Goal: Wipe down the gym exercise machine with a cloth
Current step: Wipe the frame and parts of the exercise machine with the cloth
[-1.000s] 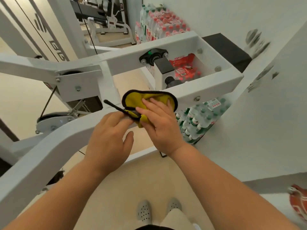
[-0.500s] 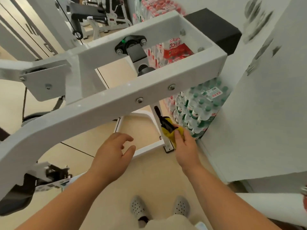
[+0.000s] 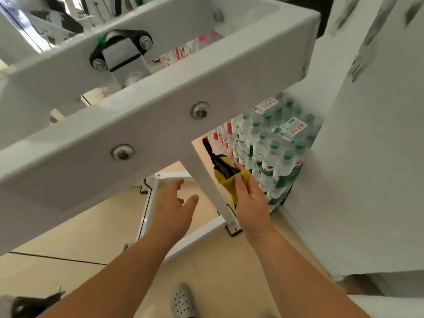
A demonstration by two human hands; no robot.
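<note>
A white steel frame of the gym machine point(image 3: 146, 125) fills the upper half, with a thick bolted beam running across and a slanted leg point(image 3: 206, 180) going down to the floor. My right hand point(image 3: 250, 200) grips a bunched yellow cloth with black trim point(image 3: 226, 177) right beside that leg, on its right side; a black strap of the cloth points upward. My left hand point(image 3: 175, 207) hovers left of the leg, below the beam, fingers relaxed and spread, holding nothing.
Shrink-wrapped packs of green-capped water bottles point(image 3: 275, 143) are stacked just right of the leg, against a white wall point(image 3: 367, 157). The machine's white base bars point(image 3: 146, 207) lie on the beige floor. My grey clog point(image 3: 183, 301) shows at the bottom.
Both hands left the top beam and dropped under it. The right hand carried the cloth down to the slanted leg; the left hand let go and opened. The view moved closer to the frame.
</note>
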